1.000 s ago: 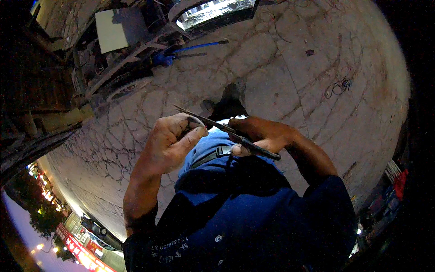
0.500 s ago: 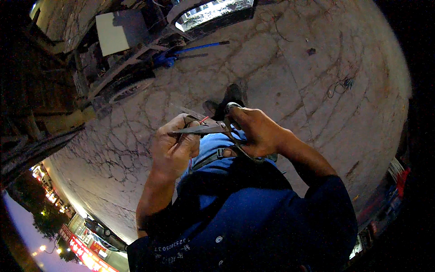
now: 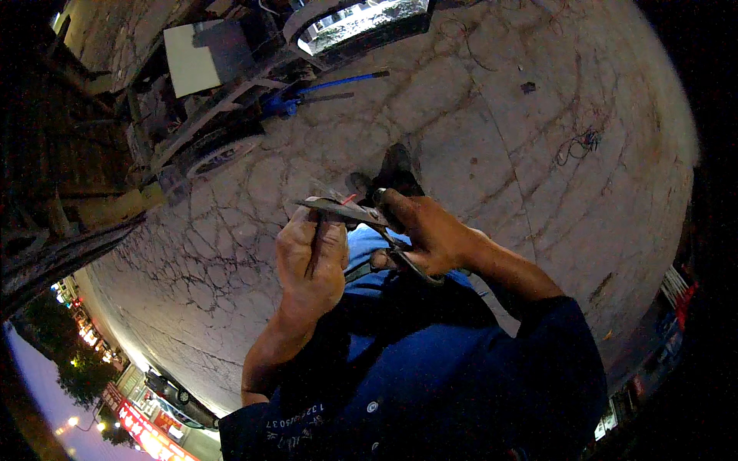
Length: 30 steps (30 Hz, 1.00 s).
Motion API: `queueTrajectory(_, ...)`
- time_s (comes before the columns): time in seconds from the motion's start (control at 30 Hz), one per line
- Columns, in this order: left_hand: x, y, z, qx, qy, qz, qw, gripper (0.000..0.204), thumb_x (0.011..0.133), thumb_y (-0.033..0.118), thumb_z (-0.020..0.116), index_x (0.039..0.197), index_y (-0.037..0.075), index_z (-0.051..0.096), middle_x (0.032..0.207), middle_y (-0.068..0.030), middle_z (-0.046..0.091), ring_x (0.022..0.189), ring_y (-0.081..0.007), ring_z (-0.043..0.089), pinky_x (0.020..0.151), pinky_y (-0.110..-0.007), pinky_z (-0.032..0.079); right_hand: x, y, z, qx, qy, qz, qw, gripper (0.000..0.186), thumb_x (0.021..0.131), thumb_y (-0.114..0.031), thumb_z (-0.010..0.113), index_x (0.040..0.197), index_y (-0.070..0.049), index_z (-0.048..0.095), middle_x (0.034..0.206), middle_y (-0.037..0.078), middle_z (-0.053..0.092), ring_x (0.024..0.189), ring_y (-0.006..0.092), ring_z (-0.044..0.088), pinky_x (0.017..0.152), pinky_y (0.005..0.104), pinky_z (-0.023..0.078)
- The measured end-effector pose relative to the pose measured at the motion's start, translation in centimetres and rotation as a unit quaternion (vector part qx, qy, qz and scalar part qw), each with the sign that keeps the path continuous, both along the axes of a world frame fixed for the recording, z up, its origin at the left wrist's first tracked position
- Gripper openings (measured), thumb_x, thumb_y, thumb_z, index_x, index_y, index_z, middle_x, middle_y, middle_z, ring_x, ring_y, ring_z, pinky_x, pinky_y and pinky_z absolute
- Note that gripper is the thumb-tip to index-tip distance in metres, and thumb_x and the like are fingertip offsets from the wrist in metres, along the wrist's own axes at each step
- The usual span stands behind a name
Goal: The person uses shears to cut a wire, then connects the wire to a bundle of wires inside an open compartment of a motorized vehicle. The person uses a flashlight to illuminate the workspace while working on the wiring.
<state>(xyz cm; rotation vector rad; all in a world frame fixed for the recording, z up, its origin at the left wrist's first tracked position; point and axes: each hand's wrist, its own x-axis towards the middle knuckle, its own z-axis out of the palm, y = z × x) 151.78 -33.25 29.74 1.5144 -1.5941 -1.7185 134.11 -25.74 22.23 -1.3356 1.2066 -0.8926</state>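
Below my head, in front of my body, my right hand (image 3: 423, 234) grips a pair of long dark scissors (image 3: 346, 211), one finger near a handle loop and the thumb side lower. My left hand (image 3: 311, 261) is closed in a pinch just under the blades, nearly touching them. A short red strand, like thin wire (image 3: 348, 198), shows between the blades above my left fingertips; what else those fingers hold is hidden. My dark shoes (image 3: 396, 163) stand on the ground beyond the hands.
Cracked concrete ground (image 3: 461, 115) surrounds me. At upper left are a metal frame (image 3: 219, 104) with a wheel, a pale board (image 3: 184, 65) and a blue long-handled tool (image 3: 280, 104). A wire tangle (image 3: 576, 146) lies right. A dark car (image 3: 181, 398) and lit shopfronts show at lower left.
A second ago the scissors slanted down to the right and no red strand showed. Since then the blades have spread around it, then tilted, and my left hand has shifted right beneath them.
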Motion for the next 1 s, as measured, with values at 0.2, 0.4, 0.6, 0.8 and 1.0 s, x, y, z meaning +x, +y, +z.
queueTrajectory(0.2, -0.5, -0.8, 0.4, 0.072, 0.094, 0.035, 0.992, 0.017, 0.099, 0.011, 0.049, 0.086, 0.002, 0.058, 0.057, 0.0046, 0.045, 0.047, -0.0025, 0.036, 0.043, -0.022, 0.028, 0.4, 0.1, 0.1, 0.053, -0.152, 0.021, 0.987, 0.054, 0.085, -0.049, 0.065, 0.098, 0.001, 0.05, 0.069, 0.01, 0.049, 0.064, 0.0199, 0.045, 0.057, 0.0391, 0.037)
queueTrajectory(0.4, -0.3, -1.0, 0.7, -0.157, -0.083, -0.151, 0.973, 0.02, 0.1, 0.014, 0.049, 0.089, 0.001, 0.059, 0.055, 0.0049, 0.044, 0.045, -0.0026, 0.036, 0.042, -0.022, 0.027, 0.8, 0.0, 0.4, 0.099, -0.241, 0.009, 0.965, 0.04, 0.097, -0.042, 0.05, 0.101, -0.002, 0.05, 0.071, 0.003, 0.05, 0.067, 0.0141, 0.044, 0.06, 0.0331, 0.037)
queueTrajectory(0.6, -0.2, -2.3, 1.3, 0.135, 0.152, 0.089, 0.975, 0.023, 0.102, 0.019, 0.048, 0.091, 0.001, 0.058, 0.053, 0.0054, 0.042, 0.043, -0.0025, 0.033, 0.041, -0.022, 0.026, 0.9, 0.2, -0.2, 0.084, -0.212, -0.018, 0.973, 0.055, 0.09, -0.053, 0.059, 0.106, -0.001, 0.051, 0.078, 0.008, 0.053, 0.07, 0.0201, 0.05, 0.065, 0.0353, 0.041)
queueTrajectory(0.8, 0.1, -3.3, 0.8, 0.102, 0.129, 0.045, 0.985, 0.021, 0.1, 0.017, 0.05, 0.091, 0.001, 0.059, 0.054, 0.0059, 0.043, 0.045, -0.0021, 0.035, 0.042, -0.022, 0.027, -0.6, -0.8, -0.4, 0.048, -0.079, 0.016, 0.996, 0.067, 0.082, -0.056, 0.066, 0.107, 0.003, 0.046, 0.082, 0.019, 0.054, 0.073, 0.0307, 0.055, 0.065, 0.0431, 0.043)
queueTrajectory(1.0, 1.2, -3.5, 0.2, -0.037, 0.076, -0.024, 0.996, 0.013, 0.093, 0.011, 0.057, 0.094, 0.0, 0.064, 0.066, 0.0038, 0.051, 0.058, -0.003, 0.042, 0.051, -0.021, 0.032, -0.9, -2.0, -1.0, -0.076, 0.11, 0.004, 0.991, 0.084, 0.069, -0.056, 0.078, 0.115, 0.007, 0.046, 0.085, 0.026, 0.055, 0.075, 0.0408, 0.058, 0.066, 0.0452, 0.046)
